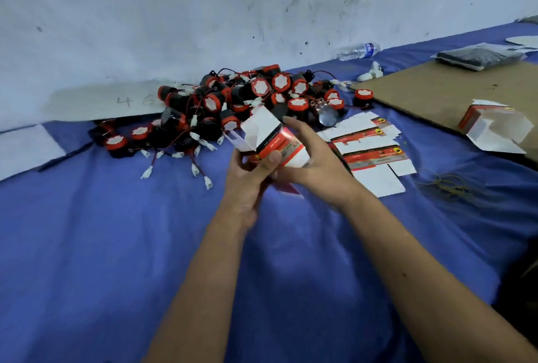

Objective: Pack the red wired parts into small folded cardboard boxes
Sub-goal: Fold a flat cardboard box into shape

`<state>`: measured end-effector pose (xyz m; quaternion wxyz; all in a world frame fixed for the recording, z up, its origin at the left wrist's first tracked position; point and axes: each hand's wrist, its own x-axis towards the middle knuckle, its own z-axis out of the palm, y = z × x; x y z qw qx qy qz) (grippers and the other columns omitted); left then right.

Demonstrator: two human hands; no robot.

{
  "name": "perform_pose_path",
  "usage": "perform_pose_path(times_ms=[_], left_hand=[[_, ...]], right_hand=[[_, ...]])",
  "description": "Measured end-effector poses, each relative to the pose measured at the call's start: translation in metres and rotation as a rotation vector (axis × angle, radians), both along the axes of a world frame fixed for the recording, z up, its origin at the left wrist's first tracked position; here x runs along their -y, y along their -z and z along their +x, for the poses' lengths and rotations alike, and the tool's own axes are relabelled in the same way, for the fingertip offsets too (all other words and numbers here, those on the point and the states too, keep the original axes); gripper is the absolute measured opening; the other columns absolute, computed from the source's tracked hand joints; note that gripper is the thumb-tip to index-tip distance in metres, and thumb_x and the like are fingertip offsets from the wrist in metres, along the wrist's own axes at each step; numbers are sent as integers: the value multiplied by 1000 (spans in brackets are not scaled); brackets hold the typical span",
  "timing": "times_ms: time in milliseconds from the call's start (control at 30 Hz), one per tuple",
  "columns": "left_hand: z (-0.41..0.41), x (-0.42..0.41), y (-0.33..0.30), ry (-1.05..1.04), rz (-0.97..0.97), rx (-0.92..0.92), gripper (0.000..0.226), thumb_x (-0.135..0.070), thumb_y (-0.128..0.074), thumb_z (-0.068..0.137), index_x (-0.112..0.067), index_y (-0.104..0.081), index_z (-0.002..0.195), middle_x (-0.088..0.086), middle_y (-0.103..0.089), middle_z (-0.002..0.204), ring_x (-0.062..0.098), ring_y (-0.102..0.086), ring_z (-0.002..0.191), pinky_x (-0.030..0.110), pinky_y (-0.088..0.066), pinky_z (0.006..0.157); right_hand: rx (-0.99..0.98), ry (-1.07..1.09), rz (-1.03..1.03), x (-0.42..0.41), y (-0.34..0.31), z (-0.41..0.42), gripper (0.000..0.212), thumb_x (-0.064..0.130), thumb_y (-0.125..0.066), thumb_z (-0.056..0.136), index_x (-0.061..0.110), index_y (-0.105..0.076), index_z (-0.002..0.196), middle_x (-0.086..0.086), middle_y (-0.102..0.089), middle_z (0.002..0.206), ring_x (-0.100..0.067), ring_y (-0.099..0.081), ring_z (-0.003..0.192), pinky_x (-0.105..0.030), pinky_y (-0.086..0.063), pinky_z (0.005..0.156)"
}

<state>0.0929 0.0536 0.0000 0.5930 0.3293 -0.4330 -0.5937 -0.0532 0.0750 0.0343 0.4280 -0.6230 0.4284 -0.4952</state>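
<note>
Both hands are gripping one box (270,141): I am holding it with the left hand (247,185) from below, thumb pressing on the red printed face, while the right hand (314,159) is wrapping around its right side, fingers reaching over the top. Its white flaps are standing open at the far end, pointing toward the heap, and I am seeing no part inside it, though the opening is facing away from me, so I cannot be sure.

Just beyond the grip, the red wired parts (247,100) are lying in a tangled pile, white plugs trailing toward my hands. That pile is looking large, so most of the packing seems to be waiting. Right of the grip, flat boxes (369,147) are lying in a loose stack, not yet folded. Farther right, on a cardboard sheet (422,92), one folded box (492,127) is sitting with its flaps open; whether it is filled I cannot tell.

By my reading, I am at the folding stage for this box, with a part still to be loaded and the flaps to be closed.
</note>
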Motion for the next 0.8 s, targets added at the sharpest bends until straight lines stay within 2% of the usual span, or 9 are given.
perform_pose_path(times_ms=[67,167,233,300,400,500,600,733,800], left_hand=[[40,-7,3,-254,-102,146,95,-37,-96,56,-12,-54,137,6,-72,125,28,-71,115,62,-57,94],[92,-17,4,-533,-277,320,84,-39,-96,64,-22,-52,133,-9,-71,122,14,-70,113,46,-61,92],[127,-22,6,-675,-381,401,86,-42,-97,67,-26,-48,136,-11,-67,126,12,-67,117,41,-60,92],[153,-28,9,-780,-461,580,91,-47,-96,67,-31,-44,139,-11,-63,130,14,-64,119,38,-58,92],[169,-36,17,-813,-563,793,89,-49,-89,70,-33,-40,143,-11,-55,137,12,-58,125,32,-54,95],[163,-36,19,-855,-633,900,89,-33,-93,68,-26,-44,141,-10,-52,135,15,-56,126,37,-52,98],[157,-36,21,-832,-730,933,88,-24,-93,69,-19,-44,142,0,-53,137,21,-56,128,37,-51,100],[153,-40,20,-770,-806,946,79,-20,-86,76,-10,-46,144,9,-54,136,24,-54,129,32,-48,104],[151,-42,17,-710,-801,878,71,-28,-80,85,-6,-47,144,10,-54,136,26,-54,128,36,-48,104]], right_hand=[[28,-140,14,4,5,38,80,-20,-68,78,13,-43,146,-13,-70,112,-22,-71,92,-39,-61,81],[120,-288,58,8,15,93,67,-15,-62,79,5,-47,141,5,-70,102,-8,-64,94,-24,-51,82],[201,-374,101,8,20,125,69,-2,-63,80,7,-45,145,1,-68,103,-15,-61,104,-32,-50,92],[267,-465,135,5,27,148,69,17,-74,82,20,-47,146,-17,-62,124,-26,-58,119,-44,-48,106],[292,-377,155,2,39,172,79,47,-84,74,21,-52,141,-9,-60,139,-27,-58,129,-50,-49,107],[428,-331,181,2,44,176,60,36,-72,86,10,-57,137,-16,-66,131,-34,-63,123,-57,-48,106],[525,-277,211,5,44,170,54,27,-73,85,9,-60,134,-18,-67,129,-36,-63,122,-59,-46,107],[551,-257,195,10,45,165,48,10,-68,87,7,-59,134,-22,-64,130,-40,-61,123,-59,-44,109],[533,-255,189,11,45,162,50,4,-65,85,9,-59,134,-21,-63,133,-40,-59,126,-54,-46,108]])
